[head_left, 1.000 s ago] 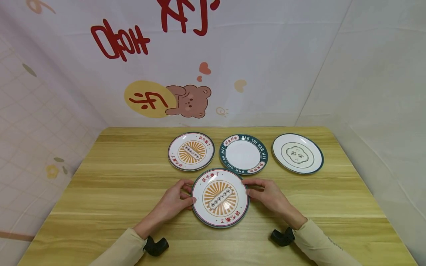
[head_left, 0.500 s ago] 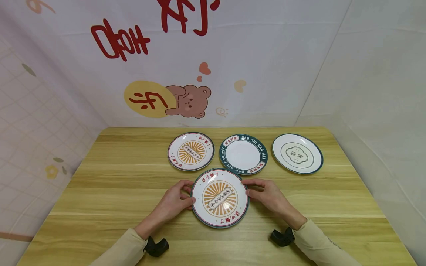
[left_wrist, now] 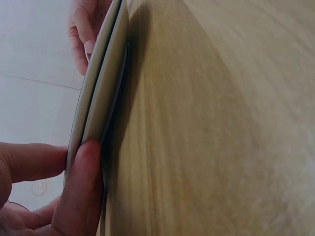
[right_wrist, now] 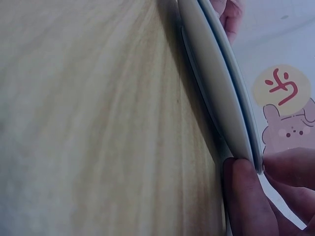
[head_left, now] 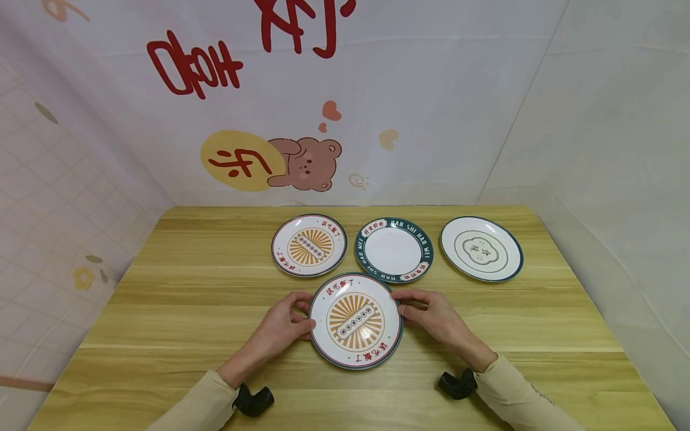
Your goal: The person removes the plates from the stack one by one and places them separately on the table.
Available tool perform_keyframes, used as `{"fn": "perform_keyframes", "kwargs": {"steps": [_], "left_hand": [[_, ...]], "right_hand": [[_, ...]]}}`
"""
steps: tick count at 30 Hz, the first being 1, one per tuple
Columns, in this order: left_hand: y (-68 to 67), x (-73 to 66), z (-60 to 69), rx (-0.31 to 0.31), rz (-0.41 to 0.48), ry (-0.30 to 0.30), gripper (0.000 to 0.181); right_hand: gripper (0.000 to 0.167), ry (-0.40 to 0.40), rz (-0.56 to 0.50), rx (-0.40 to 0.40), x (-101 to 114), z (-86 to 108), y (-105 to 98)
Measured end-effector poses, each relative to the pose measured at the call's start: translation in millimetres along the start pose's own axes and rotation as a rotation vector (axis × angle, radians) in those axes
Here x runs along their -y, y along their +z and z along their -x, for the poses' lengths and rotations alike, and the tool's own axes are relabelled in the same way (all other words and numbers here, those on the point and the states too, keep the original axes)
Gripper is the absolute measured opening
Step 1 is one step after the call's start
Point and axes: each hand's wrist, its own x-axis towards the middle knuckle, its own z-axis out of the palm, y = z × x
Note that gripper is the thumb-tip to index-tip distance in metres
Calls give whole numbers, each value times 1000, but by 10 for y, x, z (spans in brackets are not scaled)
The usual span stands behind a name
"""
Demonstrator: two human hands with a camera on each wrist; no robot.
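Observation:
Two stacked plates (head_left: 356,321) are at the front middle of the wooden table; the top one has an orange sunburst and red lettering. Both wrist views show two rim edges, one close above the other, in the stacked plates (left_wrist: 101,93). My left hand (head_left: 284,323) pinches the left side of the rim, thumb at the edge. On the right side, my right hand (head_left: 433,314) grips the rim between thumb and fingers. A narrow shadowed gap shows under the rim; whether the base touches the table cannot be told.
Behind the stack lie a smaller sunburst plate (head_left: 309,245), a green-rimmed plate (head_left: 393,248) and a white plate with a dark rim (head_left: 481,248). The green-rimmed one nearly meets the stack's far edge. A printed cloth wall (head_left: 409,78) borders the table (head_left: 205,287).

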Motion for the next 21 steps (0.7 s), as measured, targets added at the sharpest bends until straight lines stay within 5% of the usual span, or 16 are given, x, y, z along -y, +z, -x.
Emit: {"fn": "perform_keyframes", "kwargs": {"steps": [21], "left_hand": [[-5, -7, 34, 1, 62, -36, 49]], "right_hand": [[38, 10, -54, 31, 17, 1, -41]]}}
